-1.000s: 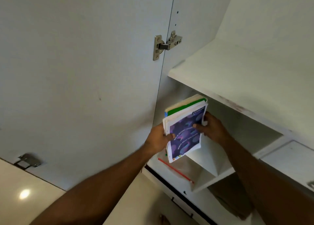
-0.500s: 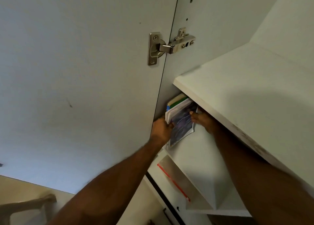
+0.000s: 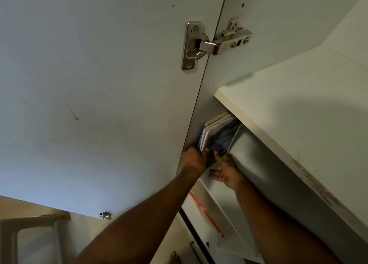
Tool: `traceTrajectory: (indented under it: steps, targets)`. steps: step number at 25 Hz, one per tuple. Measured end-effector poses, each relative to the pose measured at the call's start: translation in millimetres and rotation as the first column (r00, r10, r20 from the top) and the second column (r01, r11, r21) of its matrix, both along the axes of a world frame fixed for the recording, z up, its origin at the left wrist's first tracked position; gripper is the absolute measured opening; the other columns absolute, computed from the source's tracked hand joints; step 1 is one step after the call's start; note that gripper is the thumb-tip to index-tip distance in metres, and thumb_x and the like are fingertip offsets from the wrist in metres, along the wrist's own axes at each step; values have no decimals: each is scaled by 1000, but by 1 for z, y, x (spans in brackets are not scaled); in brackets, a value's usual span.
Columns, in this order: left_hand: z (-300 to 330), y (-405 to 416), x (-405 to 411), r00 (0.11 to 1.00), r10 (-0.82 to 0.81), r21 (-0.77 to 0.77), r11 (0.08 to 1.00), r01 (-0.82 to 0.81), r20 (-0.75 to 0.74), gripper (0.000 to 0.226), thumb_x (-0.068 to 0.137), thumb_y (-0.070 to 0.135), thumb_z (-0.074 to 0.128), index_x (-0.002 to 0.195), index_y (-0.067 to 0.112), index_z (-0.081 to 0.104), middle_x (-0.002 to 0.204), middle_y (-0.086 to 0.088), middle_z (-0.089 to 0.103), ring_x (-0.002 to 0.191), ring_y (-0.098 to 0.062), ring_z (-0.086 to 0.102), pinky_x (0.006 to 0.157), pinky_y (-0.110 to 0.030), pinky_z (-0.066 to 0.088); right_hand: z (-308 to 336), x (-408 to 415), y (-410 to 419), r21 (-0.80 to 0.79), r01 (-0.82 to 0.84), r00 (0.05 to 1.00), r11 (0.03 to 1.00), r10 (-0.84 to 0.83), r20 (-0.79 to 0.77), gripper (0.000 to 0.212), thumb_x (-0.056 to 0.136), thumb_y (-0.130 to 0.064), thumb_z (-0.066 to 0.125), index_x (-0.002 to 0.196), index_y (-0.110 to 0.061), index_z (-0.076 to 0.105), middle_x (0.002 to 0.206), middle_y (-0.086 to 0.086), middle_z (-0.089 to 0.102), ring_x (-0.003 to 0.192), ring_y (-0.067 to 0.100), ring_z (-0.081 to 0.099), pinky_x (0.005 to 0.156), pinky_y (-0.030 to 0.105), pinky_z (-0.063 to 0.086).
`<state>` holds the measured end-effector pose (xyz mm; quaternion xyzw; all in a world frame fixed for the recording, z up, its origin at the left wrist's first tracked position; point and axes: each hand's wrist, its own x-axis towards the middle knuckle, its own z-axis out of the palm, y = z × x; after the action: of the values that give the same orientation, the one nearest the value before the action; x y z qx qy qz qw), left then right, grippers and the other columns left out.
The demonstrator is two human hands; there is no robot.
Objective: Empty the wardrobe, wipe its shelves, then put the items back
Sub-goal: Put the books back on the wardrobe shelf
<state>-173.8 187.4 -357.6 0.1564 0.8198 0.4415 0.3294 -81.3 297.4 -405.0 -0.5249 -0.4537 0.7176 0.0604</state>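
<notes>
Centre of frame: the left hand (image 3: 194, 158) grips the stack of books (image 3: 216, 137) upright against the wardrobe side wall (image 3: 201, 112), the right hand (image 3: 226, 171), fingers apparently spread, steadying them; press both flush before releasing.

Shiny metal hinge (image 3: 215, 44), matt white shelf (image 3: 278, 108), glossy paper books (image 3: 219, 136)

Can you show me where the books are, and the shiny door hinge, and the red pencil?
books (image 3: 217, 133): head view, on the purple front cover.
door hinge (image 3: 214, 44): head view, on the metal arm between its two plates.
red pencil (image 3: 206, 214): head view, on the middle of its shaft.
</notes>
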Motion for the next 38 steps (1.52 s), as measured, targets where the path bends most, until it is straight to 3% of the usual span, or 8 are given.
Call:
traceTrajectory:
  steps: [4, 12, 14, 18, 21, 24, 30, 38]
  targets:
    - [1, -9, -3, 999, -8, 10, 1000, 8, -33, 36, 102, 36, 55, 124, 8, 60, 123, -13, 66, 107, -25, 65, 83, -32, 56, -14, -10, -9, -127, 12, 998, 992, -20, -67, 64, 93, -51, 61, 148, -38, 32, 145, 13, 52, 114, 43, 60, 76, 50, 58]
    - [6, -18, -3, 996, -85, -61, 994, 87, 22, 48, 100, 40, 58, 132, 6, 52, 131, -15, 60, 112, -24, 61, 75, -26, 52, -37, -2, -9, -137, -29, 997, 990, 19, -77, 62, 91, -60, 59, 145, -39, 37, 136, 7, 54, 116, 41, 59, 81, 54, 57]
    - [12, -34, 5, 994, -102, -63, 992, 105, 48, 59, 98, 40, 61, 143, 6, 43, 137, -15, 56, 118, -25, 58, 77, -25, 50, -40, -4, -7, -64, 29, 1000, 998, -29, -1, 58, 95, -54, 57, 144, -28, 40, 127, 10, 55, 115, 42, 61, 90, 57, 54]
    - [15, -105, 27, 991, -77, 64, 995, 70, 110, 56, 95, 37, 66, 145, 19, 46, 132, -9, 61, 111, -21, 65, 86, -32, 58, -32, -5, -25, 315, 85, 965, 945, -156, 209, 32, 96, -29, 63, 120, -7, 62, 102, 15, 70, 71, 26, 69, 64, 36, 57]
    - [16, -186, 38, 986, 32, 144, 988, -56, 163, 37, 95, 29, 68, 129, 22, 59, 114, -4, 69, 98, -19, 70, 87, -38, 60, -9, 5, -83, 438, -71, 986, 896, -4, 168, 6, 93, -17, 64, 96, -13, 66, 80, 11, 68, 58, 19, 57, 56, 28, 51]
    - [11, -278, 47, 951, 195, 142, 962, -233, 240, 21, 96, 21, 66, 117, 19, 65, 102, -7, 71, 92, -24, 72, 82, -37, 58, 6, 9, -161, 375, -273, 961, 886, 268, 67, 14, 93, -8, 63, 83, -16, 61, 65, 1, 58, 51, 13, 49, 48, 22, 43]
    - [8, -503, 69, 752, 612, 127, 749, -651, 247, 18, 97, 16, 64, 114, 10, 64, 90, -6, 66, 77, -16, 67, 63, -24, 49, 17, -25, -392, 229, -813, 560, 536, 827, 51, 9, 97, -10, 62, 94, -2, 63, 77, 15, 63, 63, 23, 57, 58, 29, 45]
    - [1, -760, 123, 368, 903, 114, 351, -929, 220, 12, 97, 23, 63, 107, 18, 67, 97, -5, 74, 83, -17, 70, 71, -25, 56, 48, -53, -651, 172, -980, 103, 104, 995, -18, 9, 97, -8, 61, 98, 0, 65, 77, 15, 63, 66, 22, 56, 53, 26, 47]
